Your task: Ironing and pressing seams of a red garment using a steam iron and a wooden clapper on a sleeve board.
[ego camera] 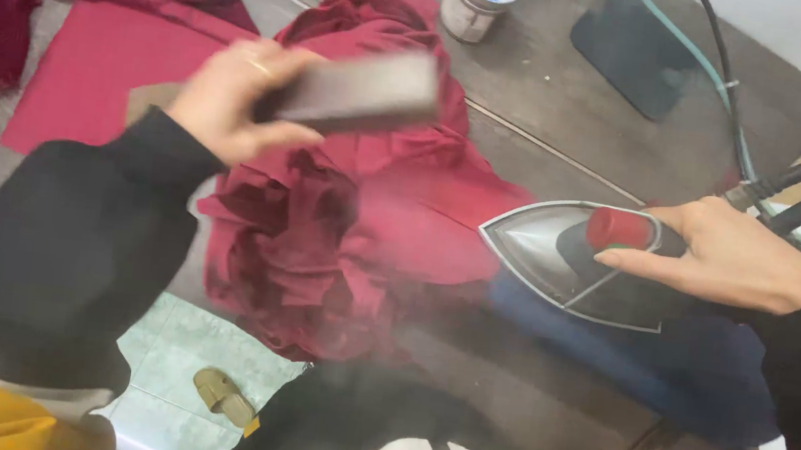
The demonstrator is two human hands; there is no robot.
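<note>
Your right hand grips the steam iron by its red-knobbed handle on the blue pad, your left hand holds a grey block raised above the crumpled maroon cloth, which looks mid-pressing and wants smoothing flat.

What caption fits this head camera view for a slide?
Right hand grips a steam iron beside crumpled maroon fabric; left hand holds a blurred grey block.

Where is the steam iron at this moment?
In the head view, the steam iron is on the right side, under the right hand, resting on a blue cloth just right of the crumpled dark red fabric.
</note>
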